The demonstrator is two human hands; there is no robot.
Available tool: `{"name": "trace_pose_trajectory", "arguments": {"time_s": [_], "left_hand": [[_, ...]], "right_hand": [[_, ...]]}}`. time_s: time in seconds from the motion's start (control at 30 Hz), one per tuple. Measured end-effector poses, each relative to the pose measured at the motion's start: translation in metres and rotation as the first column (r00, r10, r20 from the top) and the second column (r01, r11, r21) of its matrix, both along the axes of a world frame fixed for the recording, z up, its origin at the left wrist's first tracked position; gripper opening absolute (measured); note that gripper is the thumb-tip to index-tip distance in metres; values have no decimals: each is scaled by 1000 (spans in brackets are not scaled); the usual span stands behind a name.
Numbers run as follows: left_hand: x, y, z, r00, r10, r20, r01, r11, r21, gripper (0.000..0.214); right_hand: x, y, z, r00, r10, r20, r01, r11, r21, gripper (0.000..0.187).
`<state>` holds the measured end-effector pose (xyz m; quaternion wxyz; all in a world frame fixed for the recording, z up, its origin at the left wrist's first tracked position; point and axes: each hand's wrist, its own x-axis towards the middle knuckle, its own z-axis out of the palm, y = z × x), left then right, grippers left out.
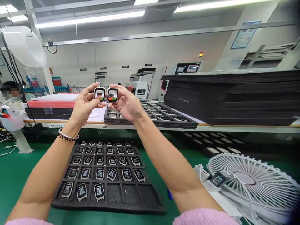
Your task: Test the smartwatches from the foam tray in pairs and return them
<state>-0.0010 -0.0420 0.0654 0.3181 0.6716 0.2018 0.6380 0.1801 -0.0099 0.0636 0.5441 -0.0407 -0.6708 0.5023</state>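
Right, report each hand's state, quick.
Left hand: closed, holding a watch by its edges, screen lit.
Right hand: closed, holding a second watch, screen lit too.

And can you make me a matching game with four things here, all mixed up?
Things:
1. Held watches
2. Front tray
3. Fan
4. Sleeves

Matches:
A. White, at the far right
B. Pink
C. Raised, with colourful screens
D. Black, with rows of pockets

Right pairs: 1-C, 2-D, 3-A, 4-B.
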Motion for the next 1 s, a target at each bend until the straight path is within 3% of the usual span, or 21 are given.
{"name": "trace_pose_trajectory", "arguments": {"time_s": [0.2, 0.4, 0.53, 0.63, 0.73, 0.9, 1.0], "left_hand": [[8, 1, 8, 1000, 0, 26, -2, 994, 107, 64], [13, 7, 8, 1000, -1, 29, -4, 987, 164, 61], [16, -1, -7, 999, 12, 34, -17, 986, 164, 57], [17, -14, -38, 999, 16, 46, -19, 998, 61, 55], [16, -26, -83, 999, 30, 33, -25, 989, -146, 57], [8, -30, -159, 999, 45, 2, -39, 890, -454, 61], [3, -27, -191, 998, 59, 1, -49, 832, -553, 61]], "right_hand": [[9, -8, 12, 999, -15, 44, 9, 992, 129, 57], [15, -11, 14, 997, -45, 61, 34, 985, 170, 59], [17, -18, -1, 997, -42, 72, 29, 985, 172, 54], [17, -25, -35, 996, -40, 76, 32, 993, 110, 50], [14, -30, -86, 995, -38, 94, 42, 998, -41, 50], [6, -29, -171, 994, 3, 110, 32, 949, -313, 51], [1, -24, -206, 994, 35, 102, 10, 913, -408, 51]]}}
